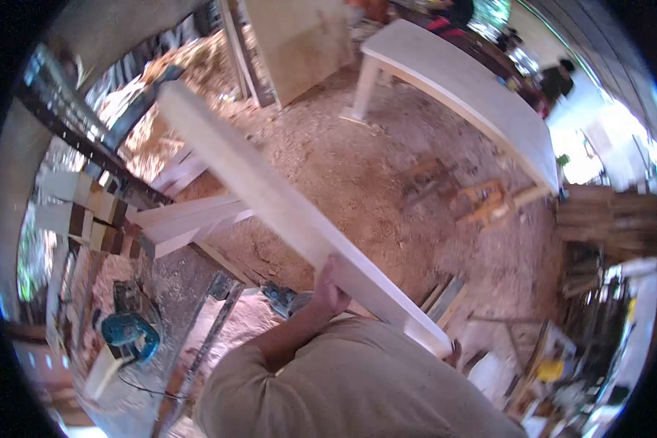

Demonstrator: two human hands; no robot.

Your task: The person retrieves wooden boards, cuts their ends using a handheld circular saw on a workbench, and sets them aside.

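A long pale wooden beam runs diagonally from the upper left down to the lower right, held up in front of my body. My left hand grips its near side around the middle, with the fingers partly hidden behind the wood. At the beam's lower right end, my right hand shows only in small part and is blurred; its fingers are at the end of the wood. Which hand is which is read from their places at the left and right of my body.
A long pale table stands at the upper right, with people beyond it. Stacked timbers lie at the left, above a teal power tool. An orange wooden object sits on the sawdust-covered floor. Clutter fills the lower right.
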